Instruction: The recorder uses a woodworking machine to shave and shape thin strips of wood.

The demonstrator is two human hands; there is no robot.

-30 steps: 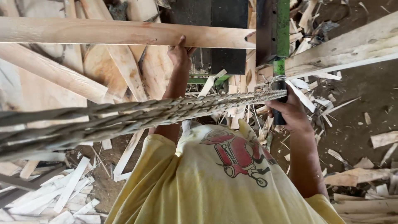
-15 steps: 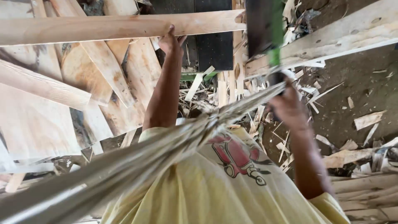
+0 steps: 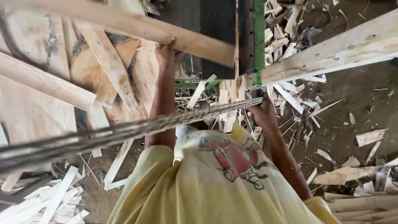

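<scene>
Gripping the long pale board (image 3: 137,27) from beneath, your left hand (image 3: 166,52) sat at approx 11 o'clock from your chest, fingers wrapped on the plank's lower edge; the board ran across the top of view, its far end touching the dark machine w/ green frame (image 3: 253,37) at 12 o'clock. Your right hand (image 3: 261,114) sat at approx 1 o'clock, closed round the near end of a long bundle of thin strips (image 3: 124,132); that bundle stretched away toward 9 o'clock, blurred & close to the lens.

Risks, as a judgement: the board's end lay right at the machine, so a slip of the left grip could've jammed or kicked it; rough sawn edges likely meant splinters in bare palms; the bundle crossed your left forearm & could've snagged it; loose offcuts (image 3: 298,103) underfoot at 2 o'clock looked like a trip hazard.

Materials: board was pale sawn timber, flat & straight, w/ a slightly rough face; a second thick beam (image 3: 336,52) angled up toward 2 o'clock, lighter, knot-marked; wide slabs (image 3: 41,112) at 9–10 o'clock were broad, tan, grain visible, some bark-dark patches; the bundle looked fibrous, grey-brown, ridged; scraps on the dirt floor were thin, splintery, whitish; your yellow shirt (image 3: 215,186) was soft cloth w/ a red print.
</scene>
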